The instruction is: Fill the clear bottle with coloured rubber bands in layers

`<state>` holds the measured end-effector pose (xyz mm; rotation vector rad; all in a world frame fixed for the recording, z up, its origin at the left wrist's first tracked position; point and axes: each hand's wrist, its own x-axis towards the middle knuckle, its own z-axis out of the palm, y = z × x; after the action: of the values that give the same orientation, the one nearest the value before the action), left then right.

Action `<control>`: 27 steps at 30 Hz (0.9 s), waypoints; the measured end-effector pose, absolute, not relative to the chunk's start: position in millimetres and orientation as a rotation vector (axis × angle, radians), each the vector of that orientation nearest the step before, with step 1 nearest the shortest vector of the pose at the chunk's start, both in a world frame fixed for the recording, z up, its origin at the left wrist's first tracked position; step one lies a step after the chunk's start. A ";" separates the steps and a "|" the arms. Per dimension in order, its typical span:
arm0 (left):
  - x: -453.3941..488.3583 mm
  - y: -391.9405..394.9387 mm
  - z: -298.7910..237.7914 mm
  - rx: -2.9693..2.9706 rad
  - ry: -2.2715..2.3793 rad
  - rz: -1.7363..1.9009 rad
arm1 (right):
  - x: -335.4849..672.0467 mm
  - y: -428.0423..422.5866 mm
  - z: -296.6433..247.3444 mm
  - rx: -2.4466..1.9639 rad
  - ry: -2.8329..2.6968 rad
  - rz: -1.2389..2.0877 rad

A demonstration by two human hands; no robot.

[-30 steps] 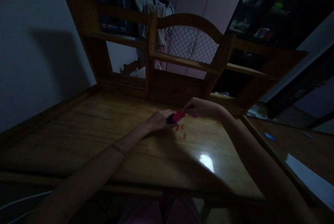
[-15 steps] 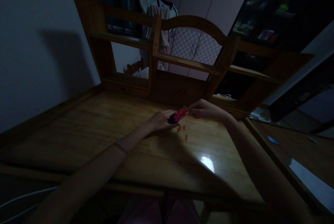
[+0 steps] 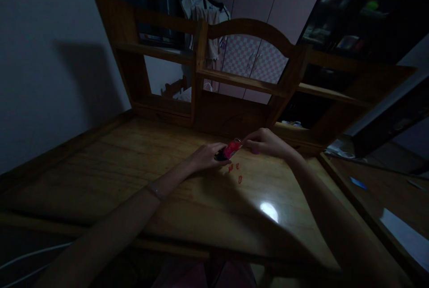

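Observation:
My left hand (image 3: 209, 155) is closed around a small clear container (image 3: 231, 148) with black, pink and red contents, tilted with its red end toward the right. At that end, the fingers of my right hand (image 3: 263, 141) are pinched together, touching or very near the rim. Whatever they may hold is too small to make out. A pink round piece (image 3: 255, 150), perhaps a lid, shows partly beneath the right hand. Several small red loops (image 3: 240, 179) lie on the table below the container; I cannot tell whether they are elastic bands or paper clips.
The glossy wooden tabletop (image 3: 140, 163) has a wooden shelf unit (image 3: 231, 111) along its back. On the right, a lower wooden surface (image 3: 372, 194) bears a white sheet (image 3: 405, 234) and a small blue item (image 3: 358, 183). The room is dim.
The view has shifted slightly. My right hand has moved a little to the right, and the pink round piece shows more below it. The left hand keeps its hold on the container.

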<state>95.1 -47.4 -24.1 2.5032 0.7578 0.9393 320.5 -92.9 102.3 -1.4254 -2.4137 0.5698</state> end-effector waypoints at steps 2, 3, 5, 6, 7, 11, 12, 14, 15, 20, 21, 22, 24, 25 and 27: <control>95.0 -47.6 -24.3 2.508 0.752 0.929 | 317.6 -91.1 100.8 -1.376 -2.495 0.572; 94.9 -47.7 -24.4 2.508 0.752 0.925 | 316.2 -91.1 101.1 -1.345 -2.497 0.578; 94.7 -47.8 -24.7 2.502 0.766 0.915 | 315.3 -93.2 103.9 -1.300 -2.433 0.602; 94.7 -47.9 -24.8 2.498 0.775 0.912 | 316.4 -94.9 106.1 -1.297 -2.384 0.613; 94.7 -47.9 -25.0 2.495 0.784 0.911 | 318.9 -96.7 108.6 -1.306 -2.332 0.620; 95.0 -46.7 -25.2 2.469 0.829 0.910 | 339.9 -97.9 111.3 -1.412 -2.281 0.593; 95.1 -46.0 -25.3 2.458 0.850 0.907 | 345.8 -95.9 108.7 -1.435 -2.342 0.585; 95.3 -44.4 -25.7 2.438 0.896 0.899 | 354.2 -89.3 98.5 -1.473 -2.527 0.577; 95.3 -43.5 -26.1 2.432 0.916 0.899 | 355.7 -85.3 91.0 -1.491 -2.616 0.568; 94.9 -40.6 -28.1 2.422 0.950 0.904 | 337.9 -64.5 42.0 -1.445 -2.776 0.575; 94.8 -40.6 -28.1 2.423 0.949 0.905 | 332.7 -61.2 33.0 -1.418 -2.788 0.617; 94.8 -40.8 -27.9 2.425 0.946 0.905 | 328.4 -58.4 25.4 -1.406 -2.795 0.625; 94.8 -41.6 -27.0 2.427 0.942 0.903 | 323.8 -54.4 15.2 -1.400 -2.800 0.632; 94.8 -42.1 -26.5 2.431 0.941 0.900 | 323.5 -53.2 12.5 -1.421 -2.800 0.633; 95.0 -43.1 -25.7 2.436 0.941 0.898 | 325.0 -52.4 10.8 -1.498 -2.800 0.637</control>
<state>95.0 -43.1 -25.7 2.4358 0.9415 0.8977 325.0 -52.4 10.8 -1.4982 -2.8001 0.6373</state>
